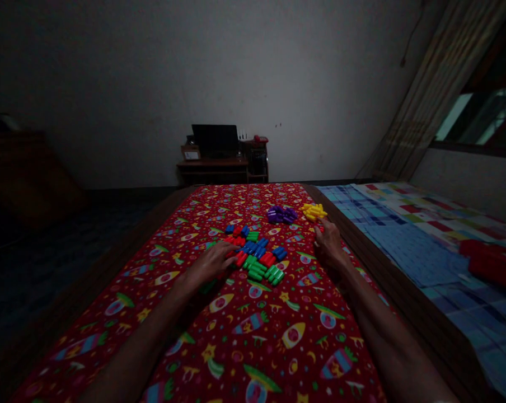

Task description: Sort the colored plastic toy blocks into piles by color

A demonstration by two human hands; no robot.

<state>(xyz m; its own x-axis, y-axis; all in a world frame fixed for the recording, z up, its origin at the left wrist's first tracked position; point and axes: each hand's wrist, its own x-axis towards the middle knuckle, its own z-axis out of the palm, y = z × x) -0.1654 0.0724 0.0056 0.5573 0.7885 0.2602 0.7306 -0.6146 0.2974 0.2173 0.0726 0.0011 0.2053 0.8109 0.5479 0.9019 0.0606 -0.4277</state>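
A mixed pile of red, blue and green plastic blocks (257, 254) lies in the middle of a red rocket-print cloth (253, 336). My left hand (211, 264) rests at the pile's left edge, fingers curled against the red blocks there; what it grips is hidden. Farther back sit a small purple heap (281, 214) and a yellow heap (314, 211). My right hand (328, 243) reaches just short of the yellow heap, fingers bunched at a small red piece (320, 228) near its fingertips.
The cloth covers a long wooden-edged surface (362, 235). To the right lies a blue checked bedsheet (404, 240) with a red object (494, 263) on it. A desk with a dark screen (215, 140) stands at the far wall. Curtain and window are upper right.
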